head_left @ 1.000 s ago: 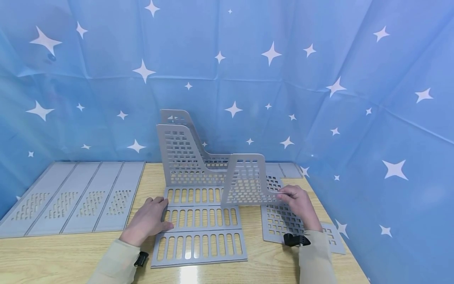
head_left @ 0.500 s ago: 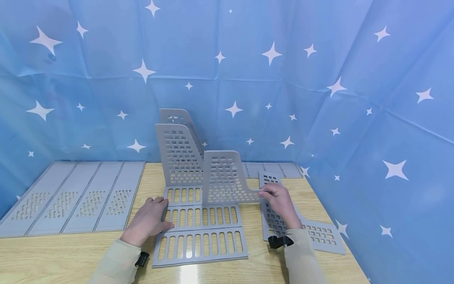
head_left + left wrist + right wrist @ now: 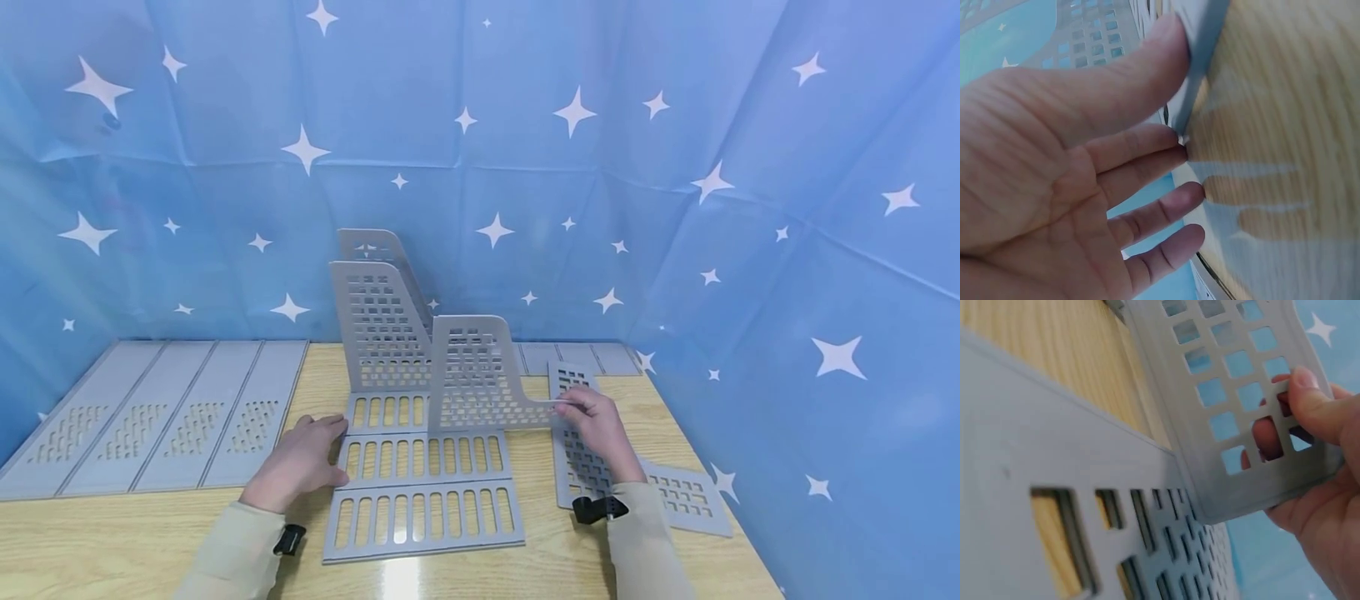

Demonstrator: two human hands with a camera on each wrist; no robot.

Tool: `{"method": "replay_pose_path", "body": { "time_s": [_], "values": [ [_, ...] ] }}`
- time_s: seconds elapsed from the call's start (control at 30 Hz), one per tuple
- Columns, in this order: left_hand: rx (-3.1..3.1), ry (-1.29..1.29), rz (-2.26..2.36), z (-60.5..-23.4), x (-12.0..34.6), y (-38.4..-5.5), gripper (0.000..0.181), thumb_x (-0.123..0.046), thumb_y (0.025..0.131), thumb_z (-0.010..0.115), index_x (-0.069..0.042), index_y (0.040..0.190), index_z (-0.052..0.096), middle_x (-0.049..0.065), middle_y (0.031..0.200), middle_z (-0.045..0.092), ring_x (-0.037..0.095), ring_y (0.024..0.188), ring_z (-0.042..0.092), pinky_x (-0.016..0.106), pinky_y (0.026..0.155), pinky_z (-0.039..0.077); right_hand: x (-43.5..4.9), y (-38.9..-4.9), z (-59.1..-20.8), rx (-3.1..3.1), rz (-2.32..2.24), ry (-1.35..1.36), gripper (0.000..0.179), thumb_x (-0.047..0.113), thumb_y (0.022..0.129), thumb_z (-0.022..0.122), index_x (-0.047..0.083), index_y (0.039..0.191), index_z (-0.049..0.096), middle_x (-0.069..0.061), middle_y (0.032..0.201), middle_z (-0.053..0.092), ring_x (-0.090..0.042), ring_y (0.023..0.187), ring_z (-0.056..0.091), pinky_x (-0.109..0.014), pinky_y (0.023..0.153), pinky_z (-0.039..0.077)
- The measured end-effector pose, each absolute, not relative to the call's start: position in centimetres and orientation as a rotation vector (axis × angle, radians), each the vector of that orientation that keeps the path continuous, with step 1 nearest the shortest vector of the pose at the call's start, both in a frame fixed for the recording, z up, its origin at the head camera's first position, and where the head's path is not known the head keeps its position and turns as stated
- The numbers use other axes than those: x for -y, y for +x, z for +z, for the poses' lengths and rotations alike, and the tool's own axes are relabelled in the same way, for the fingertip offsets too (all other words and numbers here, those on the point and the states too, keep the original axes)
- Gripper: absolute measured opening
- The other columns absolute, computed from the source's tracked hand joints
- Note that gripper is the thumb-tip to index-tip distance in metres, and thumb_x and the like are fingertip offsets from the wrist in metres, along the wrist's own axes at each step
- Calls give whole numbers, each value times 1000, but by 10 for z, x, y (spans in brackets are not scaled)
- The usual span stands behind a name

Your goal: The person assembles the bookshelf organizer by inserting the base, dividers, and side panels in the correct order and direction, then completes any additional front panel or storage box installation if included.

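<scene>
My right hand point(image 3: 596, 421) pinches the low narrow end of a grey perforated side panel point(image 3: 472, 392), with the thumb on one face and fingers behind it. This panel stands upright, its tall end over the slotted grey base panel point(image 3: 423, 483). At the left side of the base, my left hand point(image 3: 300, 462) has its fingers extended. In the left wrist view its thumb point(image 3: 1160, 56) and upper fingertips lie right at the panel's edge, the other fingers apart. Behind the held panel stands another upright side panel point(image 3: 341, 325), with a matching one point(image 3: 347, 242) farther back.
Grey folding panels point(image 3: 172, 387) with small slots lie flat at the left. Under and beside my right arm lie a flat perforated panel point(image 3: 561, 467) and another piece point(image 3: 701, 521). A grey strip point(image 3: 536, 358) lies along the back, before a blue star-patterned curtain point(image 3: 525, 208).
My right hand has carried the side panel leftward over the base, then kept it nearly still. My left hand has shifted slightly left, its thumb sliding back to the base's edge.
</scene>
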State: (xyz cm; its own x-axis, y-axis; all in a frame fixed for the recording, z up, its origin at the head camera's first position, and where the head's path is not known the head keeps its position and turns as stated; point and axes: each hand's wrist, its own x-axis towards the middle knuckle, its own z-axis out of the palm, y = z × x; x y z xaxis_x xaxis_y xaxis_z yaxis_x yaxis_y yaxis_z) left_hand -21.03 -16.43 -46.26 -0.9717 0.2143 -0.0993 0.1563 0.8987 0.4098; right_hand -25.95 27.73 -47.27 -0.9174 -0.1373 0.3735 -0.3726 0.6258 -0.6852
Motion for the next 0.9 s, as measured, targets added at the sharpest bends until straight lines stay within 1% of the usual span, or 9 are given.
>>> {"method": "replay_pose_path", "body": {
  "time_s": [0.1, 0.17, 0.37, 0.57, 0.77, 0.9],
  "values": [
    [-2912, 266, 648, -463, 166, -210, 85, -21, 72, 93, 5, 143, 56, 24, 152, 50, 55, 131, 45, 69, 103, 42, -272, -260, -474, 2504, 1161, 451, 8, 0, 95, 70, 3, 92, 76, -9, 95, 68, -15, 81, 61, -32, 70, 54],
    [-2902, 249, 666, -463, 167, -211, 86, -23, 71, 94, 3, 144, 56, 23, 152, 50, 55, 130, 47, 69, 100, 44, -267, -260, -475, 2493, 1163, 463, 8, 0, 95, 69, 4, 91, 75, -8, 94, 67, -14, 79, 59, -32, 69, 53],
    [-2911, 250, 679, -462, 168, -210, 88, -24, 68, 94, 2, 143, 57, 23, 152, 51, 56, 129, 47, 70, 100, 44, -255, -260, -476, 2468, 1191, 480, 12, 3, 96, 69, 8, 86, 74, -3, 87, 63, -11, 72, 52, -31, 64, 47],
    [-2931, 275, 661, -461, 168, -209, 87, -24, 68, 94, 2, 143, 58, 22, 151, 52, 52, 122, 53, 67, 96, 48, -244, -262, -481, 2438, 1193, 527, 9, 1, 93, 71, 6, 87, 74, -2, 84, 63, -11, 72, 53, -30, 65, 49],
    [-2944, 287, 646, -461, 168, -207, 87, -25, 68, 94, 1, 143, 59, 22, 150, 53, 48, 114, 57, 65, 93, 50, -231, -262, -482, 2443, 1247, 509, 12, 2, 94, 71, 9, 85, 75, 1, 83, 63, -9, 71, 51, -28, 65, 47],
    [-2951, 291, 640, -462, 168, -207, 87, -26, 67, 94, 1, 143, 59, 22, 150, 53, 44, 111, 58, 62, 91, 52, -225, -262, -484, 2421, 1242, 522, 11, 2, 93, 72, 8, 85, 75, -1, 82, 64, -10, 71, 52, -30, 65, 48]
  ]
}}
